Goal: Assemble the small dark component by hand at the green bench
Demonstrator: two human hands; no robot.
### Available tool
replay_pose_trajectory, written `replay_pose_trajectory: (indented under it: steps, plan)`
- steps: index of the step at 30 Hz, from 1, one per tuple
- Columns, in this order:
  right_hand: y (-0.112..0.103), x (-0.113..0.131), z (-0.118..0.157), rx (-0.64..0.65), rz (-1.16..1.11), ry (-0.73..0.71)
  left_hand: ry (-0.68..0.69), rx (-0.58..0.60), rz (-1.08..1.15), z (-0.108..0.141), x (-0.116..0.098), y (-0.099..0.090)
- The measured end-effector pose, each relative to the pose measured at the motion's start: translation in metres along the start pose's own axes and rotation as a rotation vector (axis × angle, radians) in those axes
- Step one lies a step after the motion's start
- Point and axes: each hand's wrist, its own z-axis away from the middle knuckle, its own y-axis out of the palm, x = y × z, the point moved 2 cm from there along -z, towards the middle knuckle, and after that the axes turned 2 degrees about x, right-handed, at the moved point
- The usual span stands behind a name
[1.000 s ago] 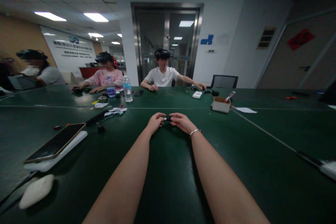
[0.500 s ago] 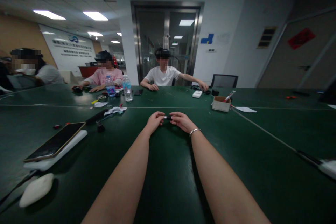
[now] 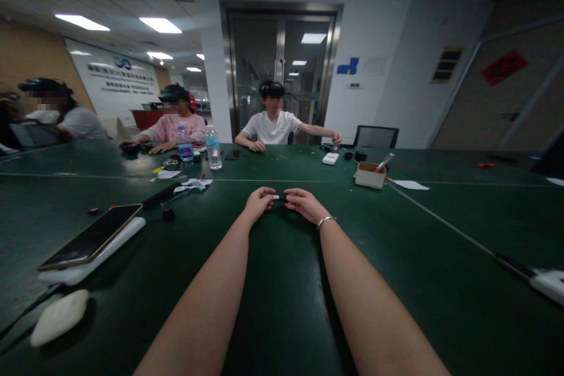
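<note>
My left hand [image 3: 259, 204] and my right hand [image 3: 305, 203] face each other over the green table [image 3: 286, 282]. Between their fingertips is a small black stick with a silvery end [image 3: 279, 197], too small to name for sure. My left fingers pinch the silvery end. The black end sits in the pinch of my right thumb and fingers. A silver bracelet [image 3: 326, 222] circles my right wrist.
To the left, a phone [image 3: 94, 236] lies on a white slab beside a white rounded object [image 3: 60, 317]. Water bottles [image 3: 214, 150] and a small open box [image 3: 370, 176] stand farther back. A person in a white shirt [image 3: 274, 128] sits opposite; others sit left.
My hands hold nearly the same pose, both still on the small stick. Across the table, the person in white has lifted an outstretched hand slightly off the tabletop.
</note>
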Motion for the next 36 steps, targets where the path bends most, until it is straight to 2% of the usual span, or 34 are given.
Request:
replay_pose_trajectory:
  steps: [11, 21, 30, 36]
  plan:
    - [0.0017, 0.0008, 0.0013, -0.006, 0.001, -0.003, 0.09, 0.011, 0.013, 0.0007, 0.0009, 0.0006]
    - [-0.0009, -0.0003, 0.0001, -0.015, -0.026, -0.015, 0.04, 0.022, 0.027, -0.001, 0.0037, 0.001]
    - [-0.0001, -0.0007, -0.0007, -0.006, -0.02, -0.016, 0.107, 0.015, -0.023, -0.0017, 0.0049, -0.0021]
    - [0.0014, -0.0003, -0.0005, -0.024, -0.008, 0.0, 0.089, 0.018, -0.029, -0.0043, 0.0073, -0.0019]
